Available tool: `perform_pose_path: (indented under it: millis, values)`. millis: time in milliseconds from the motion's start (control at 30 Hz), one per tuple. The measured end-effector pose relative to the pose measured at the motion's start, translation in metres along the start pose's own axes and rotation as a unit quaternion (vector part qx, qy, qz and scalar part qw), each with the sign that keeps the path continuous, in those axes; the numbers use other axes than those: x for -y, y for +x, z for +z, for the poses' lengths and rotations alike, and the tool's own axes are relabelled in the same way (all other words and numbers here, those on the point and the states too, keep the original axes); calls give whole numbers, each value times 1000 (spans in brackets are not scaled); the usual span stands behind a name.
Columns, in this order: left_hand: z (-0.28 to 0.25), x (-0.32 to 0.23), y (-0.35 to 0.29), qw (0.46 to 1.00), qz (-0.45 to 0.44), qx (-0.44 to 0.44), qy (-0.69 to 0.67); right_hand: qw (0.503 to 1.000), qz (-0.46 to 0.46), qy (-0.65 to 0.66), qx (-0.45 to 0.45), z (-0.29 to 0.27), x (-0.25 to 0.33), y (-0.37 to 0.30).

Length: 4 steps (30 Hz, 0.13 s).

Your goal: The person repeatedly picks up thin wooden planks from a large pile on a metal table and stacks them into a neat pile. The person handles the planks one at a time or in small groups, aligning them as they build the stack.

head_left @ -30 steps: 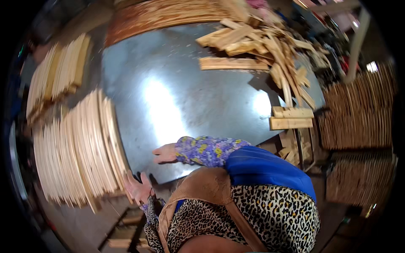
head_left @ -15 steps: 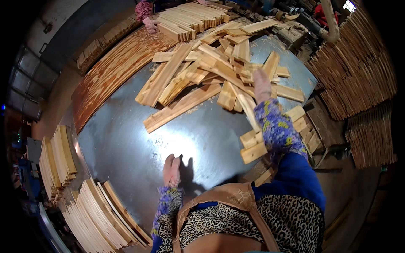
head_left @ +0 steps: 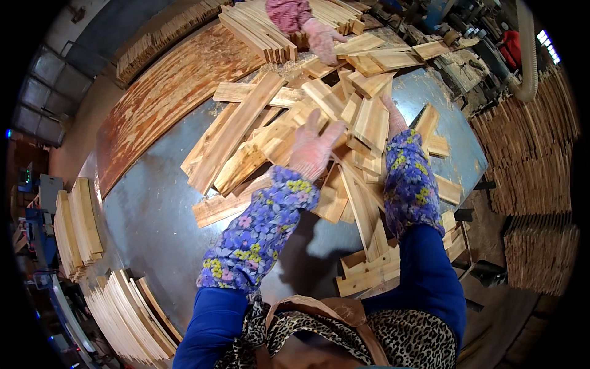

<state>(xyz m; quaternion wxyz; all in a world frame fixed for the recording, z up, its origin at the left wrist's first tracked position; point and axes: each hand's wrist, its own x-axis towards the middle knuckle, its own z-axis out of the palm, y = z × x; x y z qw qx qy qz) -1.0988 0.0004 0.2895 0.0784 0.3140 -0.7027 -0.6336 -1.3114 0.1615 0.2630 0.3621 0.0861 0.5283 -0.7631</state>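
My left hand (head_left: 310,149), in a pale knit glove, is over the pile of wooden boards (head_left: 246,135) with its fingers spread and nothing in them. Beside it on the right, my gloved right hand (head_left: 395,117) grips the right edge of a wooden board (head_left: 371,126); some of its fingers are hidden by the wood. The boards lie crisscrossed on a grey metal tabletop (head_left: 153,184). Floral sleeves cover both my forearms. At the far side, a co-worker's gloved hand (head_left: 322,40) reaches over the back of the pile.
Stacked light strips (head_left: 132,317) stand at the near left, beside another stack (head_left: 77,227). A worn brown panel (head_left: 178,92) borders the table's far left. Neat boards (head_left: 258,31) sit at the back. Tall wood stacks (head_left: 522,141) and a ribbed hose (head_left: 528,55) are at right.
My left hand has moved from the bare near tabletop forward to the pile. My right hand now has a board along it. The co-worker's hand has come rightward over the pile.
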Motion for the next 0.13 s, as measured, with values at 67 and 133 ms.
perform_pose_path:
  millis: [67, 133]
  values:
    - [13, -13, 8, 998, -14, 27, 55, 999, 27, -12, -44, -7, 0, 4]
    - [23, -19, 6, 996, -8, 39, 77, 1000, -17, -1, -10, -11, -7, 13]
